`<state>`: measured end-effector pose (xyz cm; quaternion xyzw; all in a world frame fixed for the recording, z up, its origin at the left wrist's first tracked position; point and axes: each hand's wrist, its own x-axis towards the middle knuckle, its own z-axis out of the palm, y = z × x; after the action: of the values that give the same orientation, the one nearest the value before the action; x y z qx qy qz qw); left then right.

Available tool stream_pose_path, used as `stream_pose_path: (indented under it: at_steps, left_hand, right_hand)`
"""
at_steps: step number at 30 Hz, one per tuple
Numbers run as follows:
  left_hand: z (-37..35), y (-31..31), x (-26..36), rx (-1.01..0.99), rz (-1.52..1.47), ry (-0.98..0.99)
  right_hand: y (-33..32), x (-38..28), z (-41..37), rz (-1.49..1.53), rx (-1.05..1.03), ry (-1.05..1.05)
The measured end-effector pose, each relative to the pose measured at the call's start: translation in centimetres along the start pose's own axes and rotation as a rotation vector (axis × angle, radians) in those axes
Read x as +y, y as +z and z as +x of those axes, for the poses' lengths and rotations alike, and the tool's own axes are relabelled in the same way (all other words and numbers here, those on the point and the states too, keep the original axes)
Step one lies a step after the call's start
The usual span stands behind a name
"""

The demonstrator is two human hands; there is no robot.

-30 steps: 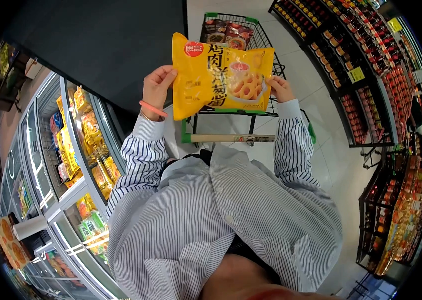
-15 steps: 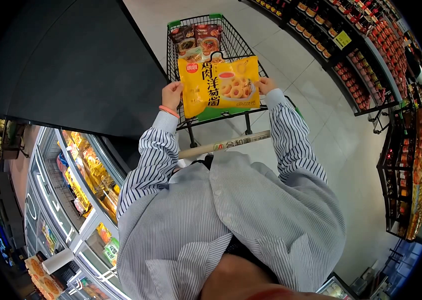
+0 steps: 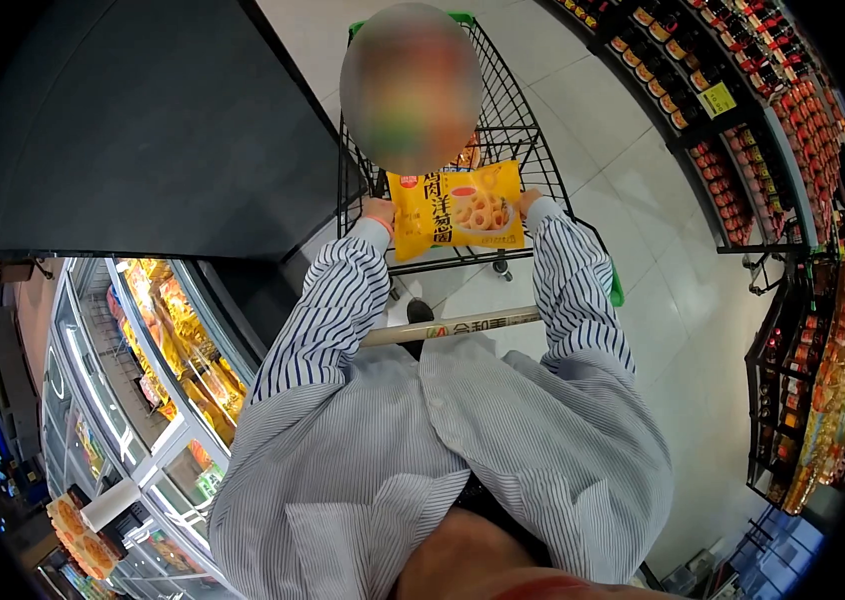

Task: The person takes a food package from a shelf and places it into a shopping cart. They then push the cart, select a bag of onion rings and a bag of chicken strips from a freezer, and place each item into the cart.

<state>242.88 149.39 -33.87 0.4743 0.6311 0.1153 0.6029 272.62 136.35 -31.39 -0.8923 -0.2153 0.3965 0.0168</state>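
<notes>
A yellow bag of chicken onion rings (image 3: 458,212) spans the space between my hands, its printed front facing up at me. My left hand (image 3: 379,210) closes on the bag's left edge, and my right hand (image 3: 531,201) grips the right edge. Beneath the bag is the near part of a black wire shopping cart (image 3: 528,110) with green corners. A blurred oval covers most of the goods at the cart's far end; part of a package (image 3: 469,152) shows just past the bag. The cart's handle (image 3: 498,322) lies close to my body.
Left of the cart stands a large dark panel (image 3: 163,130). A lit freezer (image 3: 158,450) with yellow packages is at lower left. Curved shelves (image 3: 688,125) of jars and bottles run along the right, with pale floor tiles (image 3: 633,200) between them and the cart.
Both hands have lowered the bag toward the cart and closer to my body. The package in the cart is now mostly behind a blurred oval.
</notes>
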Motion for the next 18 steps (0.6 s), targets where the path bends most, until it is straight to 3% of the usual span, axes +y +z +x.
stream_pose_path:
  at_steps: [2, 4, 6, 8, 9, 14, 16, 18]
  left_hand:
    - [1.4, 0.9, -1.1, 0.034, 0.053, -0.060]
    - [4.4, 1.3, -4.1, 0.000, 0.158, -0.162]
    - [11.1, 1.9, -10.6, -0.112, 0.639, 0.151]
    - [7.5, 2.0, -6.7, 0.041, 0.296, -0.240]
    - [7.3, 1.8, -6.2, -0.039, 0.311, -0.264]
    - [2.8, 1.0, -0.5, -0.110, 0.480, -0.206]
    - [1.8, 0.2, -0.1, -0.131, 0.546, -0.191]
    - [1.1, 0.3, -0.8, 0.096, 0.261, 0.064]
  right_hand:
    - [0.0, -0.2, 0.0, -0.165, -0.007, -0.007]
    - [0.3, -0.1, -0.5, -0.082, -0.023, 0.019]
    - [0.4, -0.5, -0.7, -0.040, -0.043, 0.024]
    - [0.7, -0.8, -1.1, -0.106, -0.045, 0.020]
    - [0.9, -0.7, -1.0, -0.122, -0.033, 0.018]
    - [1.6, -0.9, -0.7, -0.222, 0.025, -0.011]
    - [1.2, -1.4, -0.7, -0.194, 0.113, 0.085]
    - [-0.3, -2.2, -1.8, -0.211, 0.104, 0.078]
